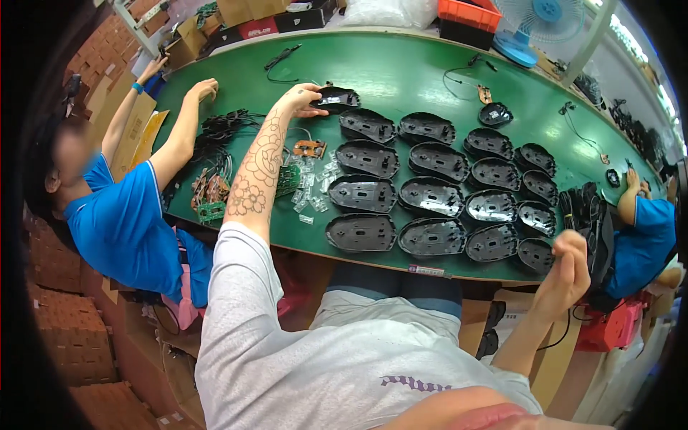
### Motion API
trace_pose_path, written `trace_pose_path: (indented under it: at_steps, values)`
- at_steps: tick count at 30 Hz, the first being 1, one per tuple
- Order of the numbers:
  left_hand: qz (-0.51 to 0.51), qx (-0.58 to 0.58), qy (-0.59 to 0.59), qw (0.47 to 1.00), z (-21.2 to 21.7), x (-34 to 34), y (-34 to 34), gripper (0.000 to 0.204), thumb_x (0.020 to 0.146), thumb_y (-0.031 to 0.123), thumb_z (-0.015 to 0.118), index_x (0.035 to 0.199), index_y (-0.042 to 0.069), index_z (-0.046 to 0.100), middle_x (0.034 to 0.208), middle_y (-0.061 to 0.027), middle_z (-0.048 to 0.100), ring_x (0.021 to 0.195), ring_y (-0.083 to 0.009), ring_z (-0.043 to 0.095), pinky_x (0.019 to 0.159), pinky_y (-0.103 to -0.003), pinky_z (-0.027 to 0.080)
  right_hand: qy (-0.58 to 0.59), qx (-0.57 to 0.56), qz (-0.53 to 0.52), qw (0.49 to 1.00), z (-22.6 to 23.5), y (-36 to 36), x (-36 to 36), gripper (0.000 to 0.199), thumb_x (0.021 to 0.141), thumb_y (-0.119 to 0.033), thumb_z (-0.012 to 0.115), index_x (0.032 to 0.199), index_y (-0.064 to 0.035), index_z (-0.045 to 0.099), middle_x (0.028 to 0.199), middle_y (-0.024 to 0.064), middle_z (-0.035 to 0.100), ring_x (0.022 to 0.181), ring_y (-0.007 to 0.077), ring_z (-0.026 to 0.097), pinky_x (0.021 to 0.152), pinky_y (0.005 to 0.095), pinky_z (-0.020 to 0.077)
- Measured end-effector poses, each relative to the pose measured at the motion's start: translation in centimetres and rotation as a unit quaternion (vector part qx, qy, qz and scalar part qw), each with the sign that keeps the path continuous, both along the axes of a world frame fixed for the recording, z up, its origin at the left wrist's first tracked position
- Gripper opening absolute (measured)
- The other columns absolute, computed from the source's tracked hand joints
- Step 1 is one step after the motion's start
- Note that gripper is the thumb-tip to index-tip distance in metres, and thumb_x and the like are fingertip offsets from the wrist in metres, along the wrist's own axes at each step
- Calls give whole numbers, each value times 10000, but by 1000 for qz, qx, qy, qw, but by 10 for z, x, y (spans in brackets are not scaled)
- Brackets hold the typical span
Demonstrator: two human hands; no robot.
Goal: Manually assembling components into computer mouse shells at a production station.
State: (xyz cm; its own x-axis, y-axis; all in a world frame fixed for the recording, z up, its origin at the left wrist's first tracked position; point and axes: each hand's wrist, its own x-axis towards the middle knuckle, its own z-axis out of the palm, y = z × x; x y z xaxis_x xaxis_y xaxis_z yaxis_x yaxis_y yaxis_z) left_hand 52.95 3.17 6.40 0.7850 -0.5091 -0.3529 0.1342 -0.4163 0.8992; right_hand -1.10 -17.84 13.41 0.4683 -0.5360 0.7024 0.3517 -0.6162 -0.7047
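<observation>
Head view: green tabletop [390, 72] stretches past black shells [430, 195] to its far edge [401, 32], left hand [299, 100] pinching one shell [342, 99], right hand [566, 271] half-curled near the front edge [494, 278], contents unclear.

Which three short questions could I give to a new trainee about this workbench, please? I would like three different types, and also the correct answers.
1. Multiple choice: what is the camera wearer's left hand touching?
A) a circuit board
B) a black mouse shell
C) a cable bundle

2. True or false: the orange crate stands to the left of the blue fan.

3. Fill the gap: the small clear plastic pieces lie to the ____ of the shell rows.

Key: 1. B; 2. True; 3. left.
</observation>
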Motion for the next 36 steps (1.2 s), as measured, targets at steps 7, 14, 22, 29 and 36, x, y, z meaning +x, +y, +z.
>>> trace_pose_path:
  at_steps: [7, 14, 22, 29, 36]
  values:
    - [-64, 234, -211, 947, 9, 11, -11, 348, 906, 243, 649, 1224, 107, 608, 957, -50, 702, 651, -128, 687, 534, -264, 518, 13, 150, -83, 985, -38, 10, -44, 216, 942, -105, 507, 858, 59, 621, 968, 114, 561, 830, 162, 456, 728, 265, 358]
    - [-42, 272, -288, 917, 8, 8, -3, 322, 836, 297, 732, 1105, 121, 701, 899, -65, 719, 653, -143, 675, 606, -295, 537, 33, 178, -73, 981, -51, 33, -39, 192, 922, -93, 516, 850, 52, 619, 939, 103, 551, 823, 163, 457, 712, 266, 362]
    - [-22, 285, -388, 876, -9, 12, 5, 262, 769, 295, 766, 998, 167, 756, 960, -95, 726, 926, -267, 682, 826, -401, 525, 54, 193, -20, 979, -54, 49, -28, 170, 909, -82, 531, 848, 44, 627, 919, 105, 548, 823, 164, 465, 714, 264, 366]
    - [54, 282, -498, 819, 1, -5, 15, 343, 817, 356, 695, 1074, 130, 720, 984, -118, 721, 943, -293, 680, 832, -405, 523, 65, 161, 1, 985, -52, 63, -19, 173, 911, -82, 527, 858, 45, 632, 917, 114, 560, 839, 174, 487, 712, 268, 375]
    - [-194, 140, -595, 768, 48, -149, 74, 224, 897, 221, 616, 1070, 94, 679, 985, -76, 686, 978, -270, 630, 854, -397, 493, 64, 184, 36, 980, -65, 76, -10, 177, 905, -94, 536, 847, 42, 632, 906, 119, 571, 834, 188, 505, 708, 270, 387]
